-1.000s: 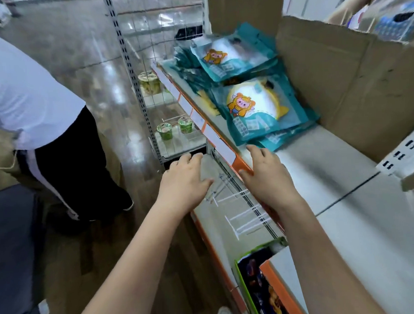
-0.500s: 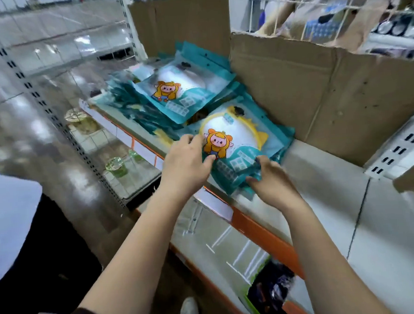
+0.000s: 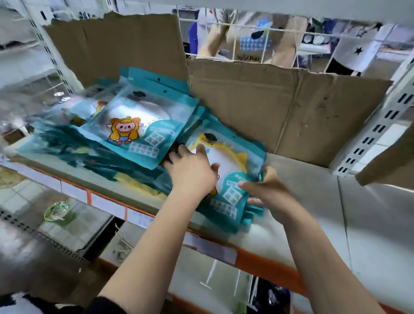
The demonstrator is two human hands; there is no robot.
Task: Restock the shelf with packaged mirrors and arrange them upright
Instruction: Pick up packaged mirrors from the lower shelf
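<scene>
Gathering the near stack of packaged mirrors, the person works with both hands on the shelf. Left hand lies flat on top of the stack, fingers spread, pressing down rather than gripping. Right hand wraps the stack's right edge, thumb on the top pack's face, fingers tucked under the lower packs; it grasps several at once.

Step in hand, as I judge it: squaring up a bundle of flat-lying packs before standing them. Nothing is upright yet. All teal packs visible lie flat or slanted.

Second stack sits to the left and a little behind, its top pack showing a cartoon figure, overlapping the near one's left edge. More teal packs are fanned out beneath it, towards the shelf's left end; blur hides how many.

Cardboard stands along the back of the shelf as a torn wall, just behind both stacks. Right of the stacks the shelf is bare grey metal.

Next move calls for a firm two-sided grip, lifting the bundle's top edge and tipping it onto its bottom edge, likely leaning on the cardboard. Packs look slick; a loose hold could let them slide apart. Left stack's overlap may drag.

No bins or boxes hold mirrors here; the lower shelf shows only wire pegs.
</scene>
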